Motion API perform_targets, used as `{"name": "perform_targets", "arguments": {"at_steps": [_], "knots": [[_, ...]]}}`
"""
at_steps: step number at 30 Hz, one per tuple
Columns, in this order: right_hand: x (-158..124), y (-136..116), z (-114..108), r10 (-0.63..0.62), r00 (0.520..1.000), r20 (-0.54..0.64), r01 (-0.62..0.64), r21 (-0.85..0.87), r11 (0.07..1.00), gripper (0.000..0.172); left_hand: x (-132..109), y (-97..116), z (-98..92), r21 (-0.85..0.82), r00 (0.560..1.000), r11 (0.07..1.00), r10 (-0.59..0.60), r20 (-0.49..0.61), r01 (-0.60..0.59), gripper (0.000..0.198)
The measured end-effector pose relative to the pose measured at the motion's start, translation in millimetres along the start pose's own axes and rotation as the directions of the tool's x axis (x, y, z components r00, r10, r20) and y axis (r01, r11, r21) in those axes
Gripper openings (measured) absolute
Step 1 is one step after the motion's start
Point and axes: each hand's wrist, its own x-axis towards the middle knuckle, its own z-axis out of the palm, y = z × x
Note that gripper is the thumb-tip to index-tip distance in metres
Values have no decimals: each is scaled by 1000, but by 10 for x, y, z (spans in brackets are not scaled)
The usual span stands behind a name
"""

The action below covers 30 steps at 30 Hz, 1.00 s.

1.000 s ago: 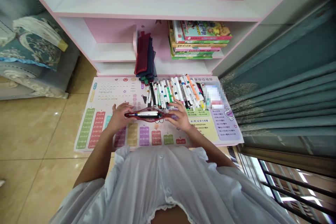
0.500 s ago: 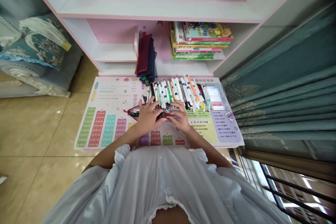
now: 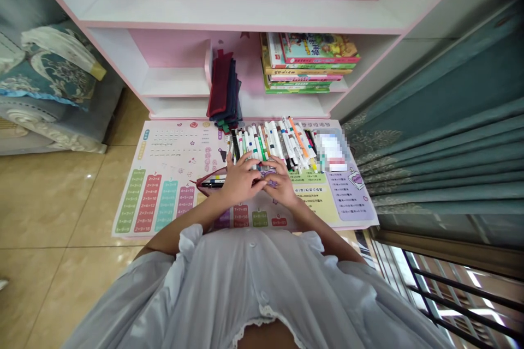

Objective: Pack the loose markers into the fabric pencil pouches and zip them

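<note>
A dark red pencil pouch [image 3: 208,180] lies open on the colourful number mat [image 3: 164,174], with pens showing inside its left end. My left hand [image 3: 239,177] lies over the pouch's right half, fingers spread and pressing down on it. My right hand [image 3: 280,182] grips the pouch's right end, fingers curled. Just beyond both hands lies a row of several marker pens [image 3: 272,142] with white barrels and coloured caps.
Folded red and navy pouches [image 3: 223,90] lean in the pink shelf unit [image 3: 229,11], beside a stack of books [image 3: 309,62]. A teal curtain [image 3: 442,136] hangs on the right, with a black railing below it. Tiled floor and a patterned cushion lie left.
My left hand has slid from the pouch's left end rightwards across it until it meets the right hand. The right hand has stayed at the pouch's right end.
</note>
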Motion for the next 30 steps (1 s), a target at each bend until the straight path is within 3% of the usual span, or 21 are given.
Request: {"name": "perform_targets", "arguments": {"at_steps": [4, 8, 15, 23, 30], "knots": [[6, -52, -3, 6, 1000, -9, -6, -3, 1000, 16, 20, -2, -20, -6, 1000, 1000, -29, -3, 29, 22], [12, -90, -14, 9, 1000, -26, -8, 15, 1000, 17, 32, -31, -31, -67, 986, 984, -164, 10, 165, 12], [-15, -91, -7, 74, 997, -17, -74, 22, 997, 17, 23, -39, -115, -122, 951, 948, -278, 138, 295, 14], [-22, -84, -21, 13, 998, -65, -11, 31, 999, 16, -10, -131, -146, -102, 961, 962, -238, 142, 253, 18], [-39, -56, -15, 72, 997, -32, -72, -21, 997, 18, -25, -158, -185, -95, 958, 962, -239, 161, 256, 18]]}}
